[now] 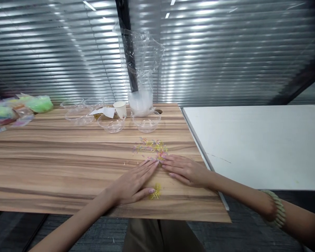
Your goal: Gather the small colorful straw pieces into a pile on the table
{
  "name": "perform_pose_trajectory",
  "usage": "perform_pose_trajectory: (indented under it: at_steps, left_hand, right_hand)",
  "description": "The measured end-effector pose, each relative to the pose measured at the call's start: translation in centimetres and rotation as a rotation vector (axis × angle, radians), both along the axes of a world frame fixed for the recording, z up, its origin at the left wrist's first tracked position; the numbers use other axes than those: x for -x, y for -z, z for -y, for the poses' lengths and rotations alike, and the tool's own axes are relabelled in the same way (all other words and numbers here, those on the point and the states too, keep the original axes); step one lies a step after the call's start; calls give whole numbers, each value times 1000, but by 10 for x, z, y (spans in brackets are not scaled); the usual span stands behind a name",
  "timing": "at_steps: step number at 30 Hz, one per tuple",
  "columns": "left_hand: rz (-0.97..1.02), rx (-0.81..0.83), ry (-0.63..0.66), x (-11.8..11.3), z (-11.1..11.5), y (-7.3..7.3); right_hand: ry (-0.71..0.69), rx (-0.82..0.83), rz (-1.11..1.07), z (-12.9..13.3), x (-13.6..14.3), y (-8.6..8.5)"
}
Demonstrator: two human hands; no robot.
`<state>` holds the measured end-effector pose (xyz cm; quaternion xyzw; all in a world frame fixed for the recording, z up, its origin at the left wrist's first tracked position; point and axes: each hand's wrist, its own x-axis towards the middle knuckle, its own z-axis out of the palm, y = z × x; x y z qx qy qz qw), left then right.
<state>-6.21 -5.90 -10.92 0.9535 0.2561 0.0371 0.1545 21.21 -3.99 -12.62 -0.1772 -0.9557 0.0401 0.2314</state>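
Observation:
Both palms face down on the wooden table, fingertips nearly meeting. My left hand lies flat with its fingers stretched out and the thumb apart. My right hand is also flat, its fingers pointing left. At the fingertips is a loose scatter of tiny coloured pieces, mostly yellow and pink, too small to make out exactly. A small yellow pile lies by my left thumb, touching or almost touching it. Neither hand grips anything that I can see.
Clear plastic bowls stand along the table's back, with a white paper cup and a clear bag of white material. Colourful bags lie at the far left. A white table adjoins on the right.

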Motion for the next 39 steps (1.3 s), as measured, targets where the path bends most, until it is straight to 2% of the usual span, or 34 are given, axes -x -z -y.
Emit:
perform_pose_trajectory:
  at_steps: [9,21,28,34,39]
  left_hand:
    - [11,-3,-31,3,0,4]
    - [5,-23,-14,-5,-2,1]
    - [22,-49,-20,-1,2,-1]
    - [46,-45,-2,7,16,-6]
    - [83,-20,-45,7,18,-5]
  right_hand:
    - [-59,-15,-1,-4,4,-3]
    - [-80,-81,-38,-2,1,0]
    - [-88,-70,-26,4,0,-3]
    - [15,30,30,9,3,-3]
    - [-16,102,67,8,3,-6]
